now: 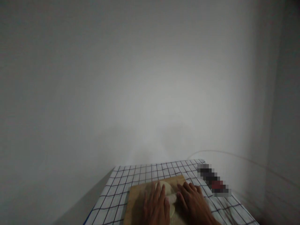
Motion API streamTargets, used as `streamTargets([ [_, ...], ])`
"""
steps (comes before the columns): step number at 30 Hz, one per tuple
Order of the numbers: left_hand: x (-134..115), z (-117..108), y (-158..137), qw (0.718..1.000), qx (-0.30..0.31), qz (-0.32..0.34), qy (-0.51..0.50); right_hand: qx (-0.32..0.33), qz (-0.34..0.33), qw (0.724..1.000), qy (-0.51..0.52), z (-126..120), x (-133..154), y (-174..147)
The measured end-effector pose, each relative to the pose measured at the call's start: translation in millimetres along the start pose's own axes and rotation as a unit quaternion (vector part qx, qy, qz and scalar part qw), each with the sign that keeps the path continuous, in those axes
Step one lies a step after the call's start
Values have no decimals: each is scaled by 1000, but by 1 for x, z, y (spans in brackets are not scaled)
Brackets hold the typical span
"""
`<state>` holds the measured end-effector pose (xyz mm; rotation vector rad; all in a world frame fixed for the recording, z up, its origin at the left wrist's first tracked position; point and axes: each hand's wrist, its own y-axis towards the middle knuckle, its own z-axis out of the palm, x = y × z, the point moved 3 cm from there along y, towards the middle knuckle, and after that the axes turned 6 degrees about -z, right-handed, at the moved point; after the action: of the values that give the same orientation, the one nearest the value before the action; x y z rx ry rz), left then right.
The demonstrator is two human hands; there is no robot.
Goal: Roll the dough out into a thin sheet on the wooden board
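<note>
A thin round of pale dough (166,187) lies on a wooden board (134,200). Between my hands shows a short pale length of what looks like a rolling pin (172,198), resting across the dough. My left hand (156,203) lies over the dough's left part, palm down, its fingers stretched forward and a little apart. My right hand (193,198) is palm down at the pin's right side, with fingers extended and slightly bent. Both palms cover whatever of the pin is beneath them.
Under the board is a white tablecloth with a dark grid (112,193). A blurred-out dark and red object (213,180) lies at the table's right edge. A thin cable (225,152) arcs off to the right. A plain wall (150,93) stands behind the table.
</note>
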<state>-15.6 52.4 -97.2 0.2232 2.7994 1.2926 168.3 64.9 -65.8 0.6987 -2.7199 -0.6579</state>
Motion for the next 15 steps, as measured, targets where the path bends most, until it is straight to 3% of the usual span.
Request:
streamTargets([
  [3, 5, 10, -1, 999, 19, -36, 1, 16, -16, 1000, 11, 1, -4, 15],
  [8, 16, 27, 21, 998, 31, -54, 24, 33, -28, 997, 56, 7, -18, 71],
  [15, 38, 24, 60, 996, 72, -34, 37, 53, -44, 996, 51, 32, -23, 141],
])
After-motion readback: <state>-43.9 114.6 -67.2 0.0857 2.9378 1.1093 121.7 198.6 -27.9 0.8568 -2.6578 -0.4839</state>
